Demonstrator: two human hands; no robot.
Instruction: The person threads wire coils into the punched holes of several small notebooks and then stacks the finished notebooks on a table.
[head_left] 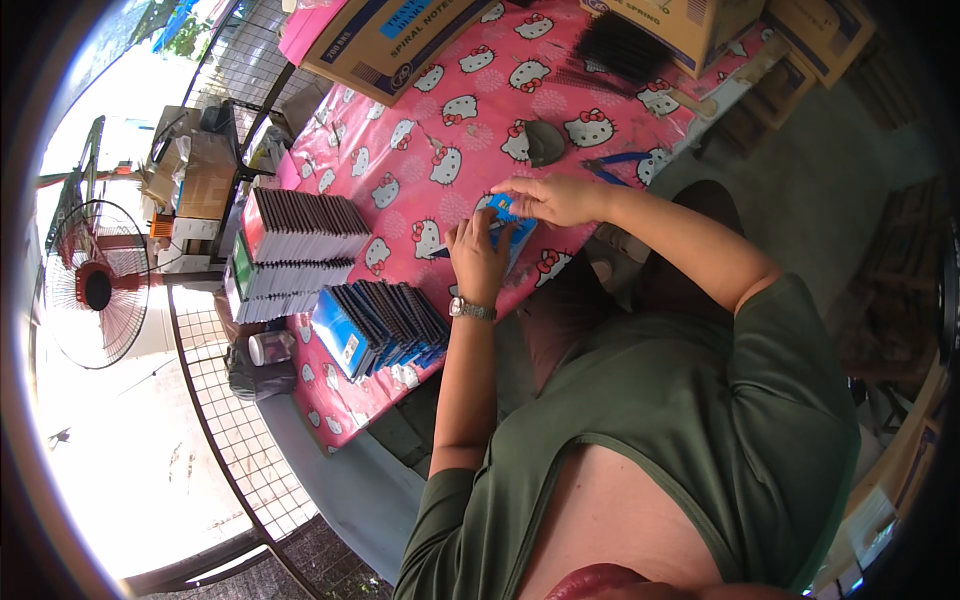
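A small blue-covered notebook (519, 236) lies at the near edge of the pink table, partly hidden by my hands. My left hand (480, 262), with a watch at the wrist, is closed over its left side, fingers bent down onto it. My right hand (562, 200) reaches across its far end, fingers stretched leftward and apart from the thumb, which hangs close to the cover. Blue-handled pliers (620, 160) lie just beyond the right wrist. A greyish-green dish-like piece (545, 143) sits farther back.
At left stand blue spiral notebooks (372, 328), a red-covered stack (305, 226) and a green-covered stack (280, 287). Black binding coils (622, 48) lie at the back, near cardboard boxes (400, 45). A fan (97, 287) stands beyond the table's left side.
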